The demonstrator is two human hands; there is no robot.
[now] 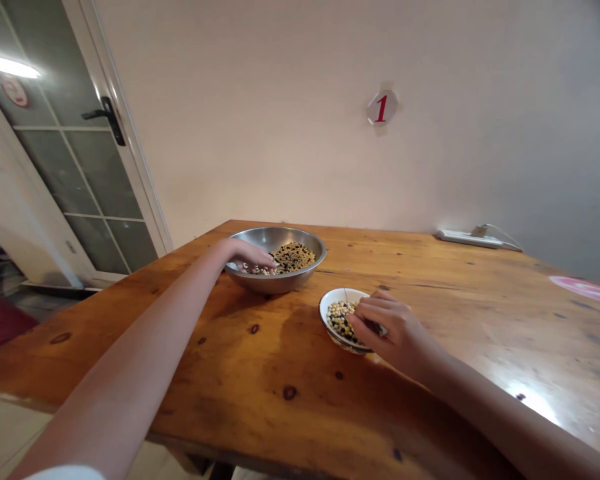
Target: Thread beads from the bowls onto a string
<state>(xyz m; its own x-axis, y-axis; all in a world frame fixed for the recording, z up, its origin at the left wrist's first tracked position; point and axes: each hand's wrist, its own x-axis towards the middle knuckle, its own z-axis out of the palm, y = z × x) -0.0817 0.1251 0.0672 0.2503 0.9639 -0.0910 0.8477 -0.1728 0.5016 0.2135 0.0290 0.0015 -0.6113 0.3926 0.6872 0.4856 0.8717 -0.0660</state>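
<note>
My left hand [254, 256] reaches over the near left rim of a wide stainless steel bowl [275, 285]. Its fingers look loosely stretched out and touch the small yellow and dark round pieces [294, 257] inside, which look like beans or beads. Over the right side of a small white bowl [324, 308], my right hand [384, 321] is closed, thumb against fingers. Whatever it grips is hidden; a thin dark line shows by the fingertips. Cream and black round pieces [341, 319] lie in this smaller bowl.
Both bowls stand on a knotty wooden table [260, 387]. A white power strip [473, 238] with a plug and cord lies at the back right, near the wall. A pink round sticker [585, 289] is on the right side. A glazed door [80, 153] stands at left.
</note>
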